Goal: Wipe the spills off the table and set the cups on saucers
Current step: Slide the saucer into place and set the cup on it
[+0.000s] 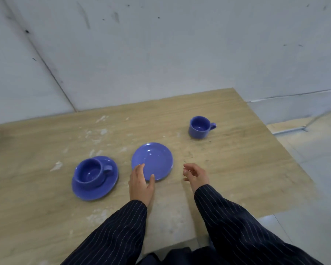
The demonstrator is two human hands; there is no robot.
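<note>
Wooden table point(237, 159) against grey wall, pale spill marks point(96, 134) on left part. One blue cup point(92, 172) stands on left saucer point(93, 190). Second saucer point(153, 159) bare at centre; left hand point(140, 183) open, fingers at its near rim, holding nothing. Right hand point(196, 174) beside, loosely curled, empty. Second cup point(200, 127) upright on table, far right.

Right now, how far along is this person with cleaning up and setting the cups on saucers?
About halfway. One blue cup already sits on its saucer. The left hand rests at the edge of the empty saucer, holding nothing; the right hand is empty too. The second cup stands on the bare table, and pale smears remain unwiped.
</note>
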